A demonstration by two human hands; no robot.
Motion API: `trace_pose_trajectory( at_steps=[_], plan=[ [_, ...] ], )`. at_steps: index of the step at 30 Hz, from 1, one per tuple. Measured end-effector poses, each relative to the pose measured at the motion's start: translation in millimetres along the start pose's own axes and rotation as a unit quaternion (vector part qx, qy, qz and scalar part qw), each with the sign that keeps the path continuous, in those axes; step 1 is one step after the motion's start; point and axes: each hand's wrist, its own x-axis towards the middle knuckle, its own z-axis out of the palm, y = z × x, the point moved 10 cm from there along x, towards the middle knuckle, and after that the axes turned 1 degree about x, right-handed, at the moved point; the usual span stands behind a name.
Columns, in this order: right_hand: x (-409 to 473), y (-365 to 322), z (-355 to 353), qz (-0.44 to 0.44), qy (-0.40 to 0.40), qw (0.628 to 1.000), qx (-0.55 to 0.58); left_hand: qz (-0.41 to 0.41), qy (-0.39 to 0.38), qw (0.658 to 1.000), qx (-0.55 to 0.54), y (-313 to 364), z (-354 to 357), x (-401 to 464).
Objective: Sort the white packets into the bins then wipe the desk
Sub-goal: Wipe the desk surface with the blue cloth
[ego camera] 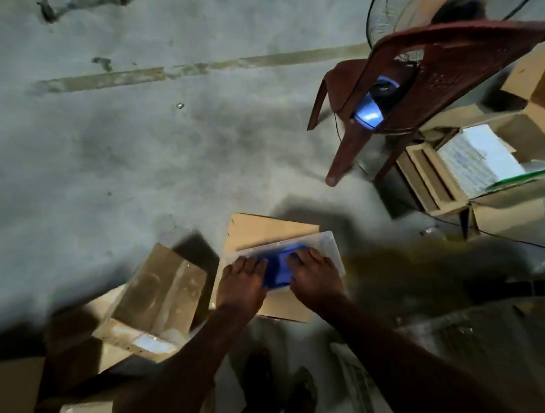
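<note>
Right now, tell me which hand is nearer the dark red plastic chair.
Right. The right hand lies on the clear plastic box, below-left of the dark red plastic chair; the left hand lies farther left.

We see a translucent, glossy plastic container (328, 246) on matt brown cardboard (266, 228), beside a tape-shiny carton (160, 290); the concrete floor (129, 146) looks rough, the chair (432, 63) moulded plastic.

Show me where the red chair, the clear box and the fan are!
red chair (468, 57), head view, on its backrest.
clear box (328, 244), head view, on its right end.
fan (389, 11), head view, on its wire guard.
</note>
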Motion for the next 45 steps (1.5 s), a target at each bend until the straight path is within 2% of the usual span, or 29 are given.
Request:
trace_pose_trajectory(
  at_steps=[3, 8, 14, 18, 21, 26, 29, 32, 37, 40, 42, 45],
  plan=[
    [11, 6, 36, -0.01, -0.023, 0.999, -0.019, 0.001, -0.017, 0.998, 0.056, -3, 26, 14],
    [10, 5, 7, -0.025, 0.072, 0.997, 0.011, -0.011, 0.05, 0.997, 0.05, -10, 9, 11],
    [-21, 4, -96, 0.002, 0.127, 0.986, 0.109, 0.038, 0.198, 0.979, -0.017, 11, -102, -32],
    [-61, 9, -171, 0.006, 0.139, 0.968, 0.207, 0.106, 0.237, 0.962, -0.087, 36, -181, -69],
    [-100, 21, -225, 0.025, 0.168, 0.951, 0.259, 0.128, 0.265, 0.949, -0.108, 53, -234, -98],
    [-193, 40, -318, 0.031, 0.254, 0.921, 0.294, 0.211, 0.284, 0.92, -0.168, 116, -296, -156],
    [-274, 62, -366, 0.049, 0.354, 0.879, 0.315, 0.292, 0.31, 0.882, -0.201, 180, -324, -195],
    [-370, 88, -399, 0.096, 0.431, 0.862, 0.247, 0.386, 0.333, 0.834, -0.212, 271, -341, -235],
    [-544, 117, -418, 0.19, 0.505, 0.84, 0.057, 0.518, 0.36, 0.745, -0.216, 418, -321, -300],
    [-624, 126, -391, 0.244, 0.499, 0.828, -0.074, 0.59, 0.354, 0.699, -0.196, 494, -270, -337],
    [-660, 137, -340, 0.287, 0.455, 0.836, -0.106, 0.634, 0.305, 0.698, -0.134, 532, -209, -347],
    [-689, 141, -250, 0.335, 0.341, 0.875, -0.082, 0.676, 0.159, 0.719, -0.028, 553, -118, -351]
  ],
)
